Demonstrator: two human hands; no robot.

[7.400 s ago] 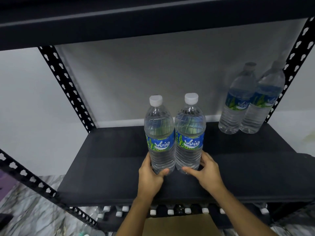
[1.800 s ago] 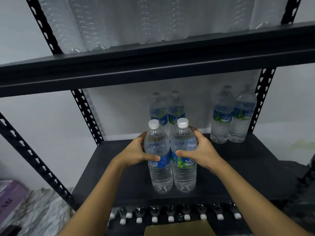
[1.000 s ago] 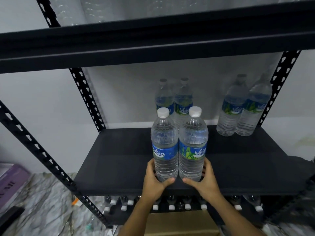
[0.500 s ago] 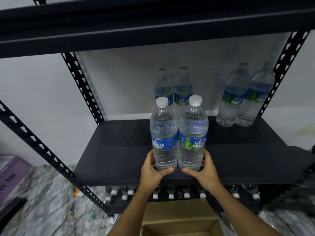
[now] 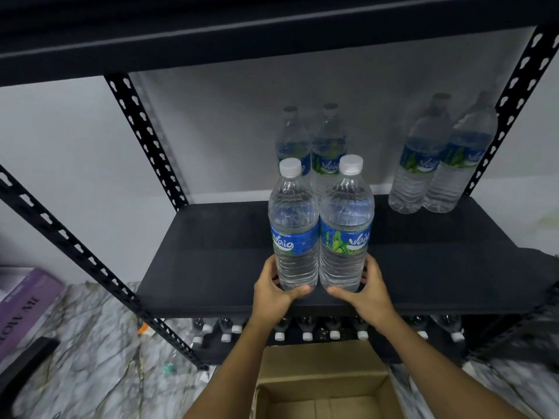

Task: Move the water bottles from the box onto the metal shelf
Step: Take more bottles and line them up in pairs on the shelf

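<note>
Two clear water bottles with white caps and blue labels stand upright side by side near the front edge of the black metal shelf. My left hand wraps the base of the left bottle. My right hand wraps the base of the right bottle. Behind them a second pair of bottles stands at the back middle. A third pair stands at the back right. The open cardboard box sits on the floor below my arms; I see no bottles in its visible part.
A higher shelf board hangs close above the bottles. Perforated black uprights frame the shelf at left and right. Several bottles stand on the lower shelf. A purple box lies on the marble floor at left.
Over the last second my hands have stayed at the bases of the front pair. The view has tilted down, showing more of the cardboard box. Earlier I held these bottles higher up.
</note>
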